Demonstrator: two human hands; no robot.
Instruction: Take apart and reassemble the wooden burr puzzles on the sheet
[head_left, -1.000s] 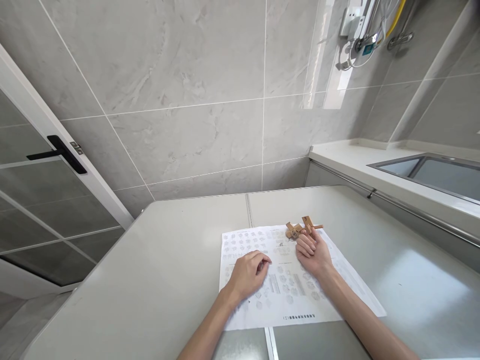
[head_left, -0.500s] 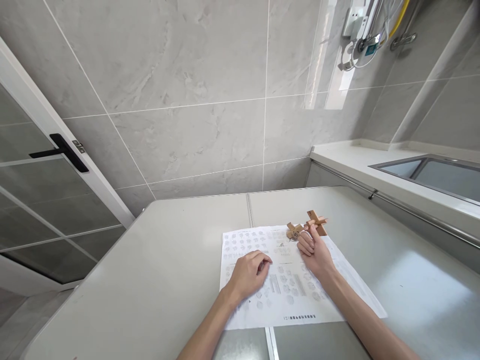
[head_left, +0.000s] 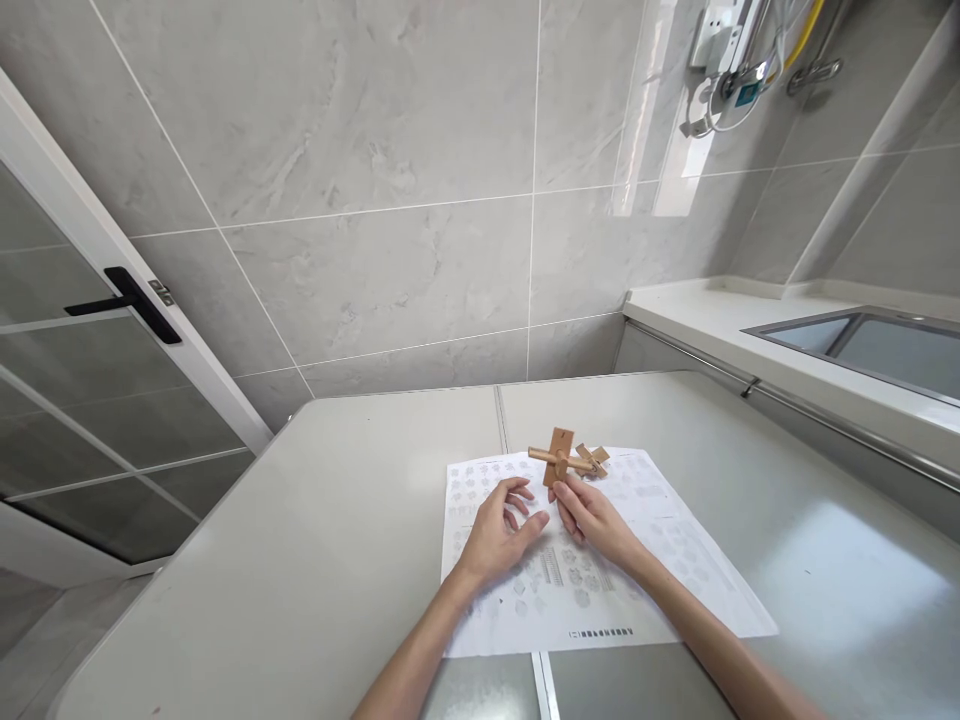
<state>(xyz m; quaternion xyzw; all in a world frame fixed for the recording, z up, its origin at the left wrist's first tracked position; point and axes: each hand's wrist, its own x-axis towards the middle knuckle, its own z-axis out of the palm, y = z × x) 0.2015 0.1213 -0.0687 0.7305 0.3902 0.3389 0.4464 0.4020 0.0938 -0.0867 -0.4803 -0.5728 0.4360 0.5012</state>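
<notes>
My right hand (head_left: 589, 515) pinches a wooden cross-shaped puzzle piece (head_left: 556, 457) and holds it upright above a printed instruction sheet (head_left: 660, 560). A second small wooden puzzle piece (head_left: 595, 459) lies on the sheet just behind and to the right of it. My left hand (head_left: 502, 525) hovers over the sheet's left half, fingers curled loosely apart and holding nothing, close to my right hand's fingertips.
The sheet lies on a pale grey table (head_left: 315, 560) against a tiled wall. To the right a white counter (head_left: 720, 320) carries a steel sink (head_left: 870, 340). A glass door with a black handle (head_left: 127, 300) stands at the left.
My right hand carried the wooden cross piece left, from the sheet's top right toward its middle, leaving the other piece behind. My left hand lifted and opened its fingers toward it.
</notes>
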